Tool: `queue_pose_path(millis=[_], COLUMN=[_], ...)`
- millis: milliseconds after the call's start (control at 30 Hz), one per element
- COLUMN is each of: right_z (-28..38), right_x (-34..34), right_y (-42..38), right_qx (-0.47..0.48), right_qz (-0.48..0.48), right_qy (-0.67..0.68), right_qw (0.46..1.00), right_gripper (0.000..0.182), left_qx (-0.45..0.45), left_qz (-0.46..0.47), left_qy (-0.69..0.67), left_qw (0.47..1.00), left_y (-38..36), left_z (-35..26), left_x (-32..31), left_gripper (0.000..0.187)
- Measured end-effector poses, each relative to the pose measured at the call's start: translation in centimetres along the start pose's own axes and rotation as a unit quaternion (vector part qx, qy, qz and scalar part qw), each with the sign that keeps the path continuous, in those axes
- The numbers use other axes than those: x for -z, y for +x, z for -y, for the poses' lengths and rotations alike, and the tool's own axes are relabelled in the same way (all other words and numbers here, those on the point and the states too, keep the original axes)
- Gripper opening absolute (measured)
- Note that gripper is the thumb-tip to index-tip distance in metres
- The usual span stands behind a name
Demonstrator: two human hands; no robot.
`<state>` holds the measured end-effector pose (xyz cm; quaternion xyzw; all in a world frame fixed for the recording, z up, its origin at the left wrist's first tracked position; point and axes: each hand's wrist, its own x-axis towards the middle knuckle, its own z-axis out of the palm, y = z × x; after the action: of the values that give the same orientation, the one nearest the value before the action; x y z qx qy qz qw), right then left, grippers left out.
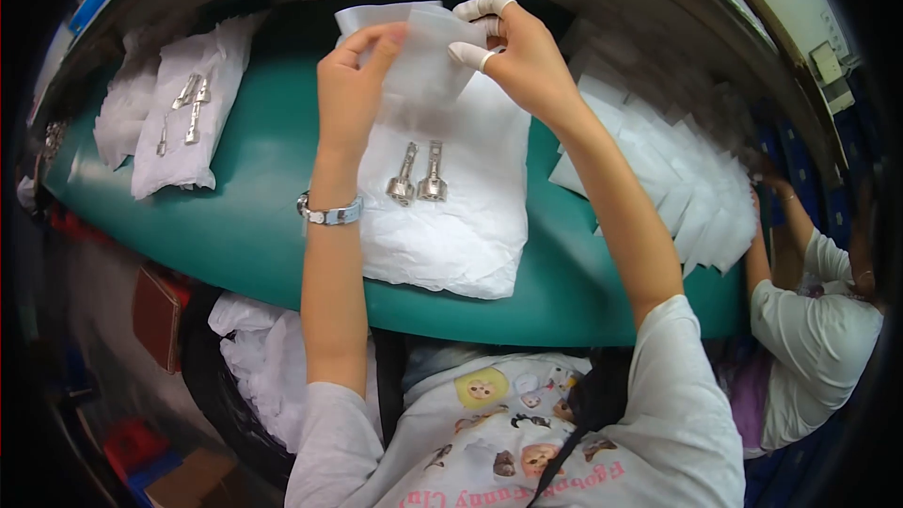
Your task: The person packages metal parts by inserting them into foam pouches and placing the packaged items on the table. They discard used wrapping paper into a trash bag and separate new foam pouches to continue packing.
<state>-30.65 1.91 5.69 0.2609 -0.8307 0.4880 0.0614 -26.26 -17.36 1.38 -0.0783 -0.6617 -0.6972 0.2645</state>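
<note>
My left hand (362, 71) pinches the left side of a thin translucent white bag (423, 61), raised over the far part of the table. On the bag's right side is my right hand (503, 42), with white covers on several fingertips; its thumb and fingers grip the edge. Below them, a crumpled white sheet (442, 249) lies on the green table. Two silver metal parts rest on that sheet side by side, a left one (403, 176) and a right one (434, 172), both with their wide ends toward me.
More silver parts (196, 111) lie on white wrapping (174, 150) at the left of the green table (263, 179). Many white bags (691, 183) are spread at the right, near a co-worker's arm (800, 216). A black-rimmed bin (212, 372) with white material stands below the table edge.
</note>
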Motion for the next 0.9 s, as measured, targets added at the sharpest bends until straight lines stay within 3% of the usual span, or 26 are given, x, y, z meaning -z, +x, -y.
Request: queue_pose_path(millis=[100, 133, 200, 267, 300, 433, 533, 633, 733, 767, 833, 900], right_z=[-1.3, -2.2, -1.4, -1.6, -1.6, -4.0, -6.0, -7.6, -6.7, -6.6, -5.9, -4.2], right_x=[2.3, 3.7, 7.5, 11.6, 13.8, 20.3, 22.3, 20.7, 17.7, 17.1, 14.2, 10.3], right_y=[-1.8, -2.9, -6.4, -9.6, -11.2, -18.0, -21.8, -23.4, -21.3, -20.4, -17.4, -14.1], right_qx=[0.024, 0.068, -0.001, -0.027, -0.09, -0.174, -0.256, -0.21, -0.157, -0.14, -0.099, -0.067], right_qz=[-0.043, -0.038, -0.015, -0.014, -0.003, 0.018, 0.037, -0.017, -0.183, -0.175, -0.139, -0.104], right_qy=[-0.009, 0.032, 0.08, 0.035, 0.003, -0.006, -0.111, -0.303, -0.317, -0.287, -0.099, 0.024], right_qw=[0.999, 0.996, 0.997, 0.999, 0.996, 0.985, 0.96, 0.929, 0.917, 0.931, 0.98, 0.992], right_gripper=[0.036, 0.034, 0.036, 0.039, 0.041, 0.04, 0.037, 0.032, 0.027, 0.028, 0.033, 0.039], left_qx=[0.005, 0.044, 0.037, 0.066, 0.05, -0.091, 0.037, 0.11, 0.062, 0.069, 0.081, 0.081], left_qz=[-0.023, -0.048, -0.068, -0.052, -0.047, -0.099, -0.078, 0.023, 0.071, 0.078, 0.099, 0.121], left_qy=[-0.042, -0.042, 0.031, 0.059, 0.09, 0.192, 0.21, 0.134, 0.098, 0.099, 0.1, 0.085], left_qw=[0.999, 0.997, 0.997, 0.995, 0.994, 0.972, 0.974, 0.985, 0.991, 0.99, 0.987, 0.986], left_y=[0.6, 0.5, 0.7, 0.7, 0.4, 0.2, 0.4, 0.8, 0.1, -0.1, -0.3, -0.7], left_z=[1.0, 0.8, 0.7, 0.8, 0.6, 1.2, 2.8, 3.9, 2.8, 2.2, 1.1, 0.4], left_x=[0.6, 0.7, 1.0, 1.6, 1.2, -1.2, -0.4, 0.7, -0.2, -0.5, -0.7, -1.0], left_gripper=[0.031, 0.031, 0.027, 0.026, 0.03, 0.044, 0.048, 0.041, 0.029, 0.029, 0.027, 0.027])
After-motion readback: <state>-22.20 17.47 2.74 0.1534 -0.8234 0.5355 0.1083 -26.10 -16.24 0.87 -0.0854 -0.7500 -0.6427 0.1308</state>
